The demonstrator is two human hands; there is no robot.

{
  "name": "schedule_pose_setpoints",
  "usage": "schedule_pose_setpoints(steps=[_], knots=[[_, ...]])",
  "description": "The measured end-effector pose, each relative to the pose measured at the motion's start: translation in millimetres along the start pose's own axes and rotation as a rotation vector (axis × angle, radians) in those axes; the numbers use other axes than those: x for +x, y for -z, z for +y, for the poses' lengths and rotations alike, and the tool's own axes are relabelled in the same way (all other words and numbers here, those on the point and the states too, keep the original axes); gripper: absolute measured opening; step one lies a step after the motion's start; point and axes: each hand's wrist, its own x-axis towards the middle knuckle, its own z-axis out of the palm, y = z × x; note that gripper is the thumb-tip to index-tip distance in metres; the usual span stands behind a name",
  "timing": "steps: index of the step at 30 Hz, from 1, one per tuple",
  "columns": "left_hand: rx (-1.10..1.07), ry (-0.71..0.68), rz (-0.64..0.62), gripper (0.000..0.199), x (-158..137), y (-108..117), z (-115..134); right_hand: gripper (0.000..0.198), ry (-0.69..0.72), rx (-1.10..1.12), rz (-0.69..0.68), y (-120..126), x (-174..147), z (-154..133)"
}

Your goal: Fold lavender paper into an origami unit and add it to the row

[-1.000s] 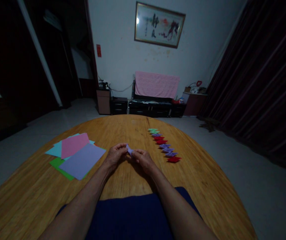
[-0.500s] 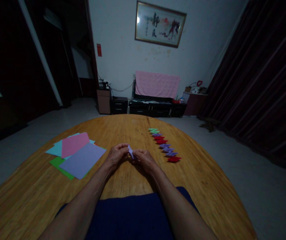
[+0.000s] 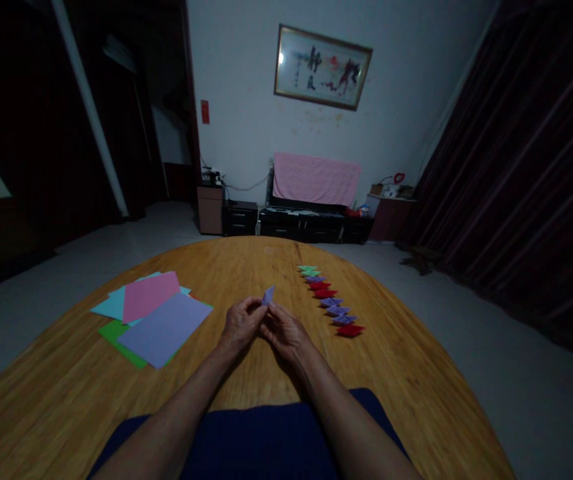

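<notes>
Head view: purple paper [image 3: 268, 296] held up between left hand [image 3: 241, 325] and right hand [image 3: 285, 332], over the tabletop [image 3: 406, 380].
Hands: narrowed to a pinch, probably to steady so small a piece (too dim to tell every finger).
Sheets [image 3: 166, 327]: overlapped at left, near enough to reach.
Folded shapes [image 3: 331, 303]: lined up at right, seemingly to spare them knocks.

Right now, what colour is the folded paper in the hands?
The folded paper is light purple, best seen in the head view.

The hands [image 3: 241, 325] partly hide the purple folded paper [image 3: 268, 295].
</notes>
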Motion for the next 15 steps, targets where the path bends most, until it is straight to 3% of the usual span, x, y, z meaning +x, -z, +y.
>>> schedule_pose_setpoints(steps=[3, 8, 15], knots=[[0.093, -0.068, -0.006, 0.016, 3.7, 6.8, -3.2, 0.039, 0.045, -0.105, 0.009, 0.2, 0.1, -2.2], [0.375, -0.263, -0.101, 0.008, 6.4, 21.2, 5.4, 0.048, 0.294, -0.389, 0.069, 8.2, 3.8, -15.3], [0.506, -0.367, -0.215, 0.009, 3.7, 26.0, 13.6, 0.028, 0.254, -0.512, -0.072, 19.3, 4.8, -8.8]])
